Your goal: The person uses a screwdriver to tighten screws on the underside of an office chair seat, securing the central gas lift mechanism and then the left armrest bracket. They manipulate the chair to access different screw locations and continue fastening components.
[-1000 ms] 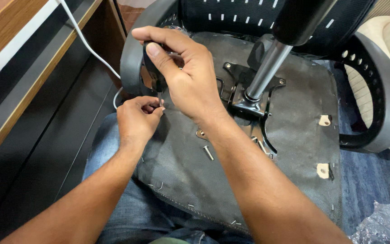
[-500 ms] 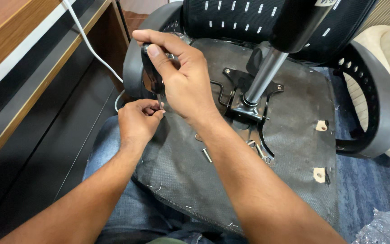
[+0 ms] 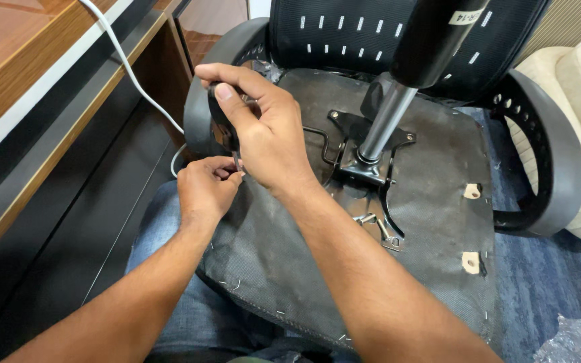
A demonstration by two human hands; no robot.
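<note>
- Two hands at work on the underside of an upturned office chair seat (image 3: 398, 222), which rests across the lap, grey fabric face up.
- Right hand (image 3: 263, 128) closed in a fist around the black handle of a screwdriver (image 3: 222, 121), thumb laid along the handle's near side.
- Screwdriver held close to upright: long axis running from far-top to near-bottom, handle up, thin metal shaft pointing down at the seat's left edge, near the left armrest (image 3: 200, 101).
- Tip of the shaft hidden between the fingers of the left hand (image 3: 206, 188); contact with the seat cannot be confirmed.
- Left hand just below the right, fingertips pressed together in a pinch around the lower end of the shaft; whatever small part sits in that pinch too covered to identify.
- Black metal mounting plate (image 3: 364, 168) at the seat's centre, right of the hands, with the chrome gas-lift column (image 3: 383, 124) rising from it and leaning to the far right.
- Two bare tan mounting spots (image 3: 471, 261) along the seat's right side, well apart from the hands.
- White cable (image 3: 126, 64) trailing down the wooden desk (image 3: 8, 74) at left.
</note>
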